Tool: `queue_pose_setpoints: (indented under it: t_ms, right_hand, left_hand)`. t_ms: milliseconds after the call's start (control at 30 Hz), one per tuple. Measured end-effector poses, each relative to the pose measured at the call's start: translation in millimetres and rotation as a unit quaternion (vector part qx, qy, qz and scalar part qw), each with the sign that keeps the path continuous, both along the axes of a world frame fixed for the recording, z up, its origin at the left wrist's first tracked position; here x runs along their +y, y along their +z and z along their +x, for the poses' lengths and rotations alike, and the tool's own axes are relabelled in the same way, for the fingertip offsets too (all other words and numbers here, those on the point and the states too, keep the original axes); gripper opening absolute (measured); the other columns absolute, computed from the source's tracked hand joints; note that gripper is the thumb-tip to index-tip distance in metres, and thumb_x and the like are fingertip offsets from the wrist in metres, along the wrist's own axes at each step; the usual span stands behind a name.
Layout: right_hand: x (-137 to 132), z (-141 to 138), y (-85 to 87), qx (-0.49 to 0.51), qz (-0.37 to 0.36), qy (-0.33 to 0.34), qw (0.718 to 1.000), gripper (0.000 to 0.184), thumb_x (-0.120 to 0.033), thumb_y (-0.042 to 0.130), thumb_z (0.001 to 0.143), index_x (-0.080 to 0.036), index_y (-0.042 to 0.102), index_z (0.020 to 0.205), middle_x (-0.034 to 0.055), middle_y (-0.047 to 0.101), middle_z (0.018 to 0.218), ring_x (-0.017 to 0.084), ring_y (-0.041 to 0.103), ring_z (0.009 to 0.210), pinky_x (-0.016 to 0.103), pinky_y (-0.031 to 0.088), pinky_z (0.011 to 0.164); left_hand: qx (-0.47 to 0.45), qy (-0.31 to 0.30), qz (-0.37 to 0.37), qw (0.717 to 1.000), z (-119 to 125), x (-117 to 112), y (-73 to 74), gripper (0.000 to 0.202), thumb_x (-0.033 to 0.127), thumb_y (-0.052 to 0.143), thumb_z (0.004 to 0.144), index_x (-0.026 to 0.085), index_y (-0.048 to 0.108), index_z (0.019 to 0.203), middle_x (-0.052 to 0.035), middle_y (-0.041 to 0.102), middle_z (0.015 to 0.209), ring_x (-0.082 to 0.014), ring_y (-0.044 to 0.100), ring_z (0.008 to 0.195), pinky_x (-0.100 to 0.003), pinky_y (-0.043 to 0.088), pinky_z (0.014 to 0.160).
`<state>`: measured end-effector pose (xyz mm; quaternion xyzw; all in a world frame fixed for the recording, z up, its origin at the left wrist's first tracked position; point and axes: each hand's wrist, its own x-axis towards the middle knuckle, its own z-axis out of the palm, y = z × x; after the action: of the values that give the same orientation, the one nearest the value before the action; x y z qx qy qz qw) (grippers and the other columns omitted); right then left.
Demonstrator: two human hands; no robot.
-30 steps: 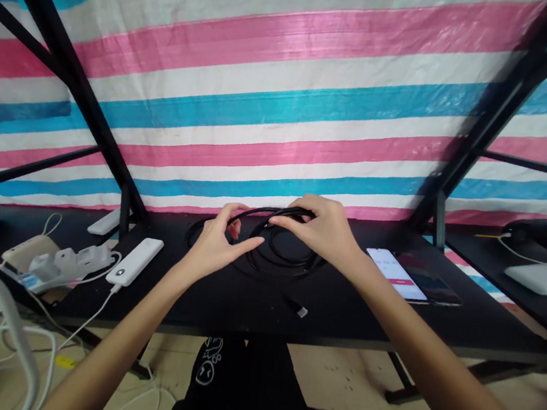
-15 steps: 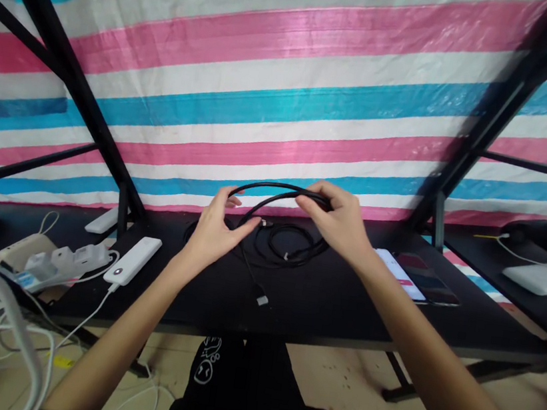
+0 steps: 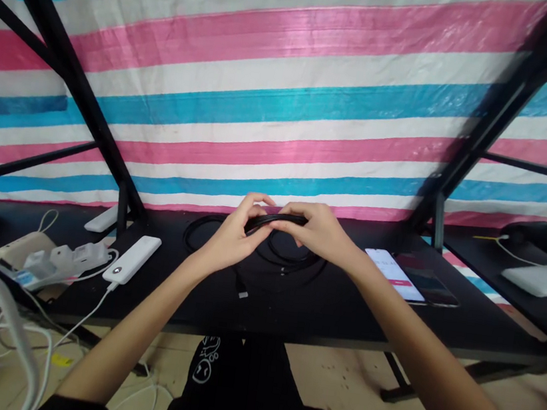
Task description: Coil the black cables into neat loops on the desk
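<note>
Lying near the left edge of the black table (image 3: 334, 315) is a white device (image 3: 133, 259); the left hand (image 3: 232, 240) grips bundled black cable (image 3: 279, 220) toward the back edge, the right hand (image 3: 320, 231) grips its right side, and two phones (image 3: 395, 276) lie nearer the right edge.

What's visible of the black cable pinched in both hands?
The black cable looks smooth and plastic- or rubber-coated. Several strands are gathered side by side in a slightly arched bundle, seemingly raised over the black table. Fingers of the left hand and right hand grip it. Its ends can't be traced; whether the plug below belongs to it is unclear.
</note>
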<state>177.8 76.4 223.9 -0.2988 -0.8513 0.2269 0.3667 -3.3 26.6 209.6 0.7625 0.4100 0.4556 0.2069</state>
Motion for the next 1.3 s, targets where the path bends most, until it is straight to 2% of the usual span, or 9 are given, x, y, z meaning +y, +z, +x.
queue_pose_setpoints:
  t_ms: [167,367,633,733,833,933,1000,1133,1300]
  right_hand:
    - [13.5,15.1,-1.1,0.144,-0.078,-0.079,0.983,0.032,-0.045,0.060,0.080,-0.014,0.063,0.074,-0.0061,0.043,0.039,0.006,0.036,0.034,0.021,0.025,0.039]
    - [10.9,14.3,-3.6,0.096,-0.092,-0.038,0.990,0.038,-0.049,0.046,0.088,-0.015,0.063,0.083,-0.0074,0.039,0.043,0.005,0.037,0.033,0.019,0.027,0.037]
    - [13.9,11.4,-12.5,0.082,-0.016,-0.027,0.996,0.031,-0.043,0.052,0.087,-0.014,0.062,0.082,-0.0017,0.054,0.061,0.009,0.048,0.055,0.022,0.037,0.054]
    - [16.9,6.0,-18.9,0.080,0.007,-0.031,0.996,0.026,-0.040,0.056,0.085,-0.016,0.064,0.089,0.0027,0.064,0.081,0.012,0.054,0.069,0.024,0.040,0.063]
    - [25.2,4.4,-23.0,0.090,-0.032,0.000,0.995,0.027,-0.041,0.054,0.086,-0.017,0.065,0.092,0.0016,0.063,0.076,0.010,0.052,0.063,0.023,0.039,0.059]
    - [47.6,16.9,-26.4,0.154,-0.143,-0.024,0.977,0.034,-0.049,0.056,0.083,-0.016,0.064,0.089,-0.0059,0.043,0.051,0.006,0.034,0.043,0.020,0.026,0.042]
    - [69.7,31.6,-32.4,0.223,-0.251,-0.071,0.939,0.037,-0.053,0.060,0.079,-0.017,0.059,0.079,-0.0097,0.029,0.046,0.004,0.020,0.038,0.019,0.014,0.036]
    - [113.7,53.0,-63.4,0.284,-0.418,-0.105,0.856,0.052,-0.059,0.058,0.078,-0.020,0.033,0.054,-0.0106,0.022,0.043,0.003,0.011,0.034,0.018,0.011,0.031]
    - [142.5,39.0,-129.5,0.264,-0.425,-0.149,0.853,0.054,-0.059,0.057,0.077,-0.023,0.027,0.050,-0.0099,0.023,0.040,0.003,0.014,0.031,0.019,0.015,0.028]
  left_hand:
    - [-0.007,0.069,-0.044,0.997,-10.5,13.3,7.3,0.027,0.038,0.062,0.079,0.018,0.052,0.095,0.0021,0.053,0.066,-0.0111,0.048,0.056,-0.024,0.036,0.054]
    - [-0.037,0.068,-0.040,0.996,-9.8,21.6,7.4,0.034,0.042,0.038,0.092,0.018,0.051,0.072,0.0055,0.035,0.051,-0.0087,0.034,0.046,-0.024,0.027,0.048]
    - [-0.120,0.018,-0.137,0.983,3.2,25.2,6.8,0.024,0.045,0.044,0.090,0.021,0.049,0.092,0.0090,0.029,0.048,-0.0072,0.029,0.038,-0.021,0.022,0.038]
    - [-0.116,-0.003,-0.131,0.985,15.2,33.4,4.9,0.024,0.032,0.052,0.087,0.021,0.045,0.107,0.0090,0.039,0.051,-0.0071,0.038,0.043,-0.020,0.028,0.043]
    - [-0.089,-0.049,-0.123,0.987,20.6,46.4,5.0,0.040,0.027,0.056,0.084,0.018,0.040,0.119,0.0072,0.049,0.056,-0.0101,0.050,0.052,-0.023,0.037,0.053]
    - [-0.065,-0.012,-0.068,0.996,8.6,61.6,6.3,0.052,0.033,0.059,0.081,0.018,0.036,0.125,-0.0039,0.063,0.084,-0.0167,0.061,0.083,-0.030,0.044,0.073]
    - [-0.066,0.058,-0.027,0.996,-6.3,72.5,2.7,0.052,0.036,0.060,0.080,0.020,0.039,0.124,-0.0097,0.061,0.109,-0.0196,0.056,0.107,-0.035,0.041,0.088]
    - [-0.111,0.194,-0.095,0.970,-25.7,96.5,-31.0,0.048,0.050,0.041,0.088,0.018,0.041,0.125,-0.0134,0.056,0.123,-0.0205,0.052,0.115,-0.035,0.038,0.096]
    - [0.039,0.178,-0.285,0.941,-13.7,118.0,-106.5,0.066,0.059,0.016,0.090,0.011,0.047,0.124,-0.0151,0.066,0.110,-0.0242,0.062,0.101,-0.037,0.045,0.087]
